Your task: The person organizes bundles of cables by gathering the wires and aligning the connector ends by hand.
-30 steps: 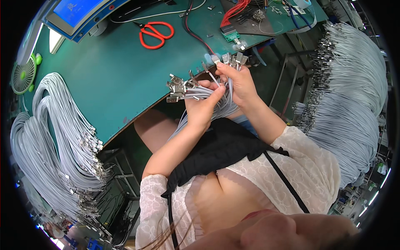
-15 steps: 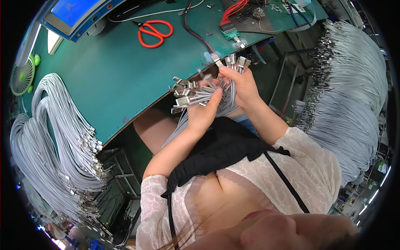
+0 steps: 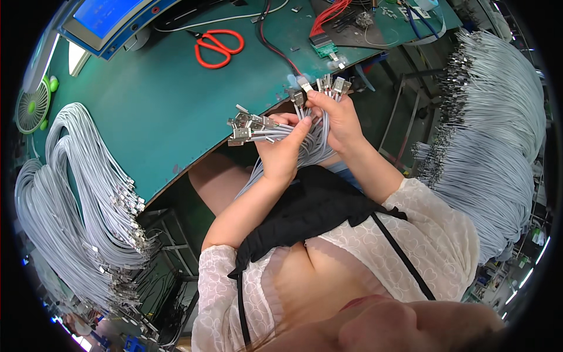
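Observation:
My left hand (image 3: 280,154) is closed round a bunch of grey cables (image 3: 267,136), whose flat silver plugs fan out to the left. My right hand (image 3: 341,122) grips more of these cables, with plugs (image 3: 340,86) standing up above its fingers. Its thumb and forefinger pinch at a light-coloured connector (image 3: 305,85) at the end of a red and black lead (image 3: 285,57), by the table edge. One plug (image 3: 298,100) points up between the two hands. The grey cable lengths run down over my lap, partly hidden by my hands and the black cloth.
A green table (image 3: 158,111) carries red-handled scissors (image 3: 218,48), a blue-framed screen device (image 3: 102,23), a small green fan (image 3: 34,108) and a green circuit board (image 3: 324,46). Large bundles of grey cables hang at the left (image 3: 76,193) and right (image 3: 492,123).
My left hand and its bunch of plugs have shifted slightly left, away from my right hand. The plug between the hands was blurred and now stands sharper. My right hand has hardly moved.

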Demonstrator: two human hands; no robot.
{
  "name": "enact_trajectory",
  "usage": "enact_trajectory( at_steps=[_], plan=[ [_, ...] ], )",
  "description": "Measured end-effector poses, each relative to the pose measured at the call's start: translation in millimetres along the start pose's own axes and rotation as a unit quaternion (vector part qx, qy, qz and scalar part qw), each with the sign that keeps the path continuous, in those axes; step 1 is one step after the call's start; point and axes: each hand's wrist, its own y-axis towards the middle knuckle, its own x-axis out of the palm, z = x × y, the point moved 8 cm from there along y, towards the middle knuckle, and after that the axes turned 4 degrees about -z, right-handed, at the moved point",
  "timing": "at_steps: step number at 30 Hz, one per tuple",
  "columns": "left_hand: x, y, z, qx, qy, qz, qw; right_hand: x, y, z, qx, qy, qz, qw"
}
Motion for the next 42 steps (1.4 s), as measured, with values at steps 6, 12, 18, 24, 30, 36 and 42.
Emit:
enact_trajectory(
  at_steps=[6,12,18,24,30,36,42],
  plan=[
    [-4,4,-4,-0.020,-0.019,0.020,0.999,9,2,-5,-0.027,-0.008,-0.020,0.999],
    [-3,-4,-3,-0.055,-0.015,-0.004,0.998,5,-7,2,-0.003,-0.040,-0.015,0.999],
    [-4,-2,-4,-0.085,0.004,-0.010,0.996,-2,-1,-6,-0.021,-0.030,-0.008,0.999],
    [5,3,1,-0.088,0.005,-0.019,0.996,0,6,-7,-0.019,-0.034,0.007,0.999],
    [8,9,-7,-0.094,0.012,-0.030,0.995,19,3,-7,-0.002,-0.067,-0.040,0.997],
    [3,-6,-3,-0.066,0.047,-0.058,0.995,9,-5,-4,0.000,-0.015,-0.039,0.999],
    [-2,-2,-3,-0.049,0.015,-0.036,0.998,0,3,-4,-0.021,-0.025,-0.018,0.999]
  ],
)
